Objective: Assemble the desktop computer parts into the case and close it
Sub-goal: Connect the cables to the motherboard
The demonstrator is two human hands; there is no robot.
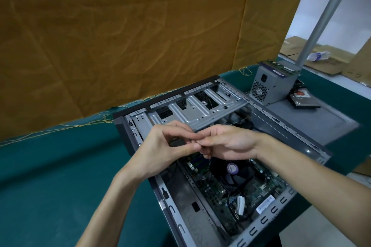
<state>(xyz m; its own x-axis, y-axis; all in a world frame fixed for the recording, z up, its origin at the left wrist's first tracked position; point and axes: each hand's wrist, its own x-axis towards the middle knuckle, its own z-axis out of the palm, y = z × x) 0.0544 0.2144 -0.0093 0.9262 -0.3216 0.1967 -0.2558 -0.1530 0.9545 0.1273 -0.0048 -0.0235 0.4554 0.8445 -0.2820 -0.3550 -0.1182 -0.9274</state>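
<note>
The open grey computer case [176,202] lies on its side on the green table. Inside it are the motherboard [236,188], a black CPU fan [232,170] with a purple sticker, and the silver drive cage [200,110] at the far end. My left hand [166,146] and my right hand [226,142] meet above the case near the drive cage. Their fingertips pinch together on a small dark part with a black cable [176,143]; most of it is hidden by the fingers.
A grey power supply [271,86] stands on the detached side panel [313,118] at the right, with memory sticks [279,66] on top. A hard drive [303,99] lies beside it. An orange cloth [120,46] hangs behind the table. Cardboard [329,60] lies at far right.
</note>
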